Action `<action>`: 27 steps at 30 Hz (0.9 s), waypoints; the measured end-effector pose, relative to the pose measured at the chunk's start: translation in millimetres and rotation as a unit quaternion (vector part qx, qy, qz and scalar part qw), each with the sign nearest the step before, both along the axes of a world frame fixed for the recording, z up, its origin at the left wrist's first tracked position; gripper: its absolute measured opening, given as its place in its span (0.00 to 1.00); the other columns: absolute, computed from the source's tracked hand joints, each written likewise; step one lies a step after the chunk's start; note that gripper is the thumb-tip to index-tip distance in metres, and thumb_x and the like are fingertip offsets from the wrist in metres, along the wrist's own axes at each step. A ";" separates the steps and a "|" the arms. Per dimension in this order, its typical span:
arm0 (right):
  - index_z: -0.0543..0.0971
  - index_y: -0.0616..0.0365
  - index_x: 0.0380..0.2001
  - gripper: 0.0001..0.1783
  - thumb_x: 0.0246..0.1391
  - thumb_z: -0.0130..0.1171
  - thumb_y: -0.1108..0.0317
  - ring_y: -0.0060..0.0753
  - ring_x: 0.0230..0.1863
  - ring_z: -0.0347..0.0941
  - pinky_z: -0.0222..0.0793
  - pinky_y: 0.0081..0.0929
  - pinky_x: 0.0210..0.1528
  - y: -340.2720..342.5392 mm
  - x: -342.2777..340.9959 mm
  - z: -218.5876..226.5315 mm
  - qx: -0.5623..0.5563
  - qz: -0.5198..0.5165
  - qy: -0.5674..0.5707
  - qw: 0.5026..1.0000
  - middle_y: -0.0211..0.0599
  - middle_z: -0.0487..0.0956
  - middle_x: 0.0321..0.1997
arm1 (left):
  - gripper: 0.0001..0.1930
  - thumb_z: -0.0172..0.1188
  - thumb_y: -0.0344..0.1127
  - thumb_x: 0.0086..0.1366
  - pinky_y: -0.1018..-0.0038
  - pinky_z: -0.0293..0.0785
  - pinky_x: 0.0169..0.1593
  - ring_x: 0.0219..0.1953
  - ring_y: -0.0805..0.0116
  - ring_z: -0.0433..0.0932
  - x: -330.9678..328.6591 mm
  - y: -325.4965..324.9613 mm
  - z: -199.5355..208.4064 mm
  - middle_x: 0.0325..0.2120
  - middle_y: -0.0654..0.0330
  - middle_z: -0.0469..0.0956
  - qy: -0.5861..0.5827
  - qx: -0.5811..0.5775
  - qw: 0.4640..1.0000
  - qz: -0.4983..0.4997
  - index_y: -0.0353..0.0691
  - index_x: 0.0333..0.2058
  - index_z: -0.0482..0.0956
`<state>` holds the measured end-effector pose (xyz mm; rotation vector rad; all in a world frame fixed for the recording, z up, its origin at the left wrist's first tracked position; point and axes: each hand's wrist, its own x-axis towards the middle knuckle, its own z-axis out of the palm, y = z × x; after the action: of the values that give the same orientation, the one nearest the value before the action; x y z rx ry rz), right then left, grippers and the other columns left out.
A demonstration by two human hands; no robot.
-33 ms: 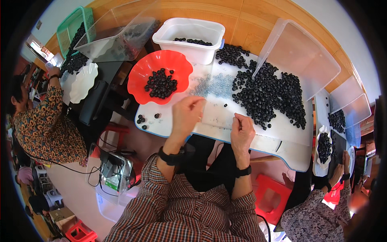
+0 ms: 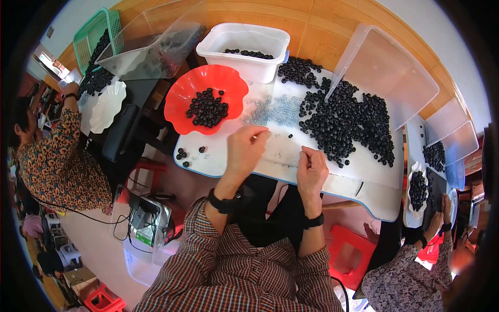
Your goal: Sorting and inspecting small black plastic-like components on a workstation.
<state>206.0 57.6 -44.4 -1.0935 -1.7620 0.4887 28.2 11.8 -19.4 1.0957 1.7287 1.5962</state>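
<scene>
Over the white table point(image 2: 275, 153), my left hand point(image 2: 242, 155) is closed in a pinch, thumb against finger. It is beside the thin scatter of tiny clear, bluish beads point(image 2: 283, 111). My right hand point(image 2: 313, 169) is at the table's near edge with curled fingers pressed together. Whatever either hand holds is too small to make out. A large spread of small black knob-like pieces point(image 2: 340, 122) covers the table beyond my right hand. One single black piece point(image 2: 290, 135) lies between the hands. To the left, a red scalloped bowl point(image 2: 234, 88) contains a heap of similar black pieces.
A white tub point(image 2: 244, 62) with black pieces stands at the back. A clear plastic bin point(image 2: 387, 73) leans at the far right. Several loose pieces point(image 2: 182, 153) lie near the left edge. Co-workers sit left point(image 2: 62, 156) and right point(image 2: 405, 281); a red stool point(image 2: 351, 255) is below.
My left hand has shifted slightly to the right, toward my right hand. The right hand and the things on the table look the same.
</scene>
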 end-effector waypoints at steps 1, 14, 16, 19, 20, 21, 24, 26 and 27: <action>0.79 0.61 0.34 0.06 0.51 0.59 0.80 0.30 0.22 0.71 0.66 0.25 0.23 0.5 -1.2 0.1 0.008 -0.001 -0.006 1.000 0.39 0.75 0.27 | 0.07 0.62 0.30 0.61 0.77 0.73 0.26 0.23 0.72 0.77 3.6 5.2 -6.3 0.29 0.58 0.80 0.001 0.001 1.000 0.000 0.34 0.37 0.81; 0.79 0.62 0.33 0.06 0.50 0.58 0.81 0.30 0.21 0.70 0.66 0.25 0.22 -3.3 2.0 2.1 0.001 0.016 0.019 1.000 0.38 0.75 0.27 | 0.05 0.59 0.30 0.59 0.63 0.71 0.34 0.31 0.51 0.75 32.3 25.8 -12.0 0.30 0.51 0.73 0.310 -0.077 0.947 0.032 0.37 0.34 0.81; 0.79 0.62 0.35 0.07 0.51 0.58 0.80 0.29 0.22 0.70 0.66 0.24 0.22 -5.3 2.6 3.8 -0.016 0.024 0.022 0.999 0.38 0.75 0.28 | 0.05 0.59 0.29 0.59 0.64 0.71 0.35 0.31 0.52 0.75 32.2 21.3 -16.2 0.29 0.50 0.74 0.302 -0.074 0.950 0.034 0.37 0.34 0.81; 0.80 0.60 0.39 0.10 0.53 0.58 0.78 0.26 0.25 0.72 0.67 0.21 0.24 -5.8 5.7 6.4 -0.037 0.052 0.042 0.997 0.38 0.76 0.31 | 0.06 0.58 0.30 0.62 0.70 0.71 0.32 0.27 0.63 0.76 38.3 14.2 -22.6 0.28 0.55 0.76 0.213 0.019 0.975 -0.058 0.35 0.35 0.80; 0.80 0.60 0.39 0.10 0.53 0.58 0.78 0.26 0.25 0.72 0.67 0.21 0.24 -5.8 6.9 7.4 -0.037 0.051 0.041 0.997 0.38 0.76 0.31 | 0.07 0.57 0.31 0.64 0.73 0.70 0.29 0.25 0.69 0.74 44.8 11.6 -22.6 0.27 0.57 0.76 0.101 -0.013 0.989 -0.107 0.33 0.36 0.80; 0.80 0.60 0.39 0.10 0.53 0.58 0.78 0.26 0.26 0.72 0.67 0.20 0.25 -6.1 7.2 9.8 -0.039 0.063 0.049 0.996 0.37 0.76 0.32 | 0.09 0.56 0.32 0.65 0.77 0.69 0.26 0.23 0.75 0.73 48.7 10.6 -19.0 0.26 0.60 0.76 -0.012 -0.045 0.987 -0.152 0.32 0.36 0.80; 0.80 0.59 0.40 0.10 0.54 0.59 0.78 0.24 0.28 0.72 0.67 0.19 0.26 -4.2 8.7 9.0 -0.031 0.083 0.073 0.993 0.36 0.76 0.33 | 0.11 0.55 0.34 0.67 0.81 0.66 0.21 0.20 0.81 0.70 53.2 13.5 -13.0 0.24 0.64 0.75 -0.030 -0.050 0.984 -0.170 0.31 0.36 0.80; 0.80 0.59 0.40 0.10 0.54 0.59 0.78 0.24 0.29 0.72 0.67 0.19 0.26 -2.4 10.5 7.1 -0.022 0.090 0.089 0.992 0.36 0.76 0.34 | 0.11 0.55 0.34 0.68 0.82 0.66 0.21 0.20 0.81 0.70 54.4 15.2 -4.3 0.22 0.64 0.75 -0.062 -0.062 0.980 -0.177 0.32 0.36 0.80; 0.80 0.59 0.40 0.10 0.54 0.59 0.78 0.24 0.29 0.72 0.67 0.19 0.27 -2.4 10.7 6.1 -0.027 0.094 0.101 0.990 0.35 0.76 0.35 | 0.11 0.55 0.35 0.68 0.83 0.66 0.20 0.20 0.81 0.70 54.3 15.8 -1.1 0.21 0.64 0.75 -0.093 -0.075 0.976 -0.184 0.32 0.36 0.80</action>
<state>216.7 55.1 -38.3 -0.8852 -1.6869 0.7395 82.5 27.6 -20.5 1.0792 1.4026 1.2745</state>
